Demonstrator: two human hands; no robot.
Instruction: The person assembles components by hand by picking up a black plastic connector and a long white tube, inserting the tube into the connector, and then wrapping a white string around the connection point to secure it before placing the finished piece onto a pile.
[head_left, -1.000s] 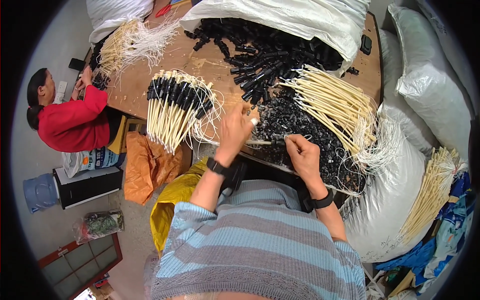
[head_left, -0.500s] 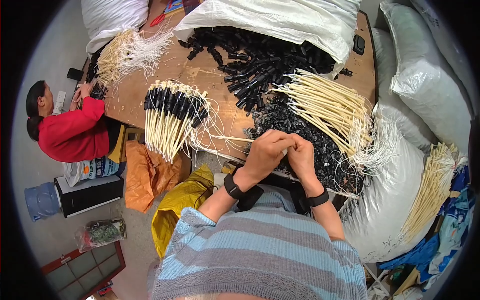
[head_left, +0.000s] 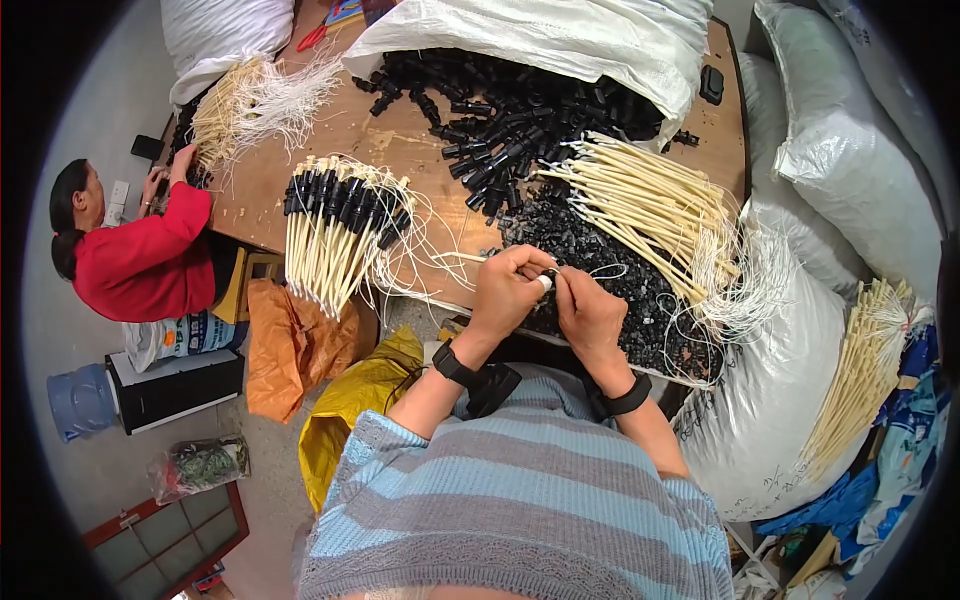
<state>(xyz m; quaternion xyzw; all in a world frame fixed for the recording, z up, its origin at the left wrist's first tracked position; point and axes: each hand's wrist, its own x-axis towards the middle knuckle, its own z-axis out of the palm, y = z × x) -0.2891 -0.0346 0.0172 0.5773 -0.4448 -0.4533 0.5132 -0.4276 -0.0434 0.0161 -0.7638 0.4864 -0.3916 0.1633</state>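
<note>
My left hand [head_left: 507, 292] is closed around a cream stick [head_left: 462, 257], whose end pokes out to the left. Something white covers its thumb tip. Close beside it, my right hand [head_left: 590, 315] is pinched, its fingertips meeting the left's at a small black piece [head_left: 551, 273]. A white string [head_left: 612, 268] loops out past the right fingers. Beneath and beyond both hands spreads a heap of small black pieces [head_left: 570, 240]. On its right side lies a bundle of cream sticks with white strings [head_left: 650, 210]. To the left are sticks fitted with black sleeves [head_left: 340, 225].
Black tubular connectors [head_left: 510, 130] spill from a white woven sack [head_left: 540, 40] at the back of the wooden table [head_left: 420, 190]. Full white sacks [head_left: 850, 130] crowd the right. A person in red [head_left: 150, 250] works at the left edge. Orange [head_left: 285, 345] and yellow bags [head_left: 365, 385] stand below the table.
My hands have drawn slightly apart, showing the small black piece and a white string loop between them. The co-worker's arm has shifted. The whole view has moved slightly.
</note>
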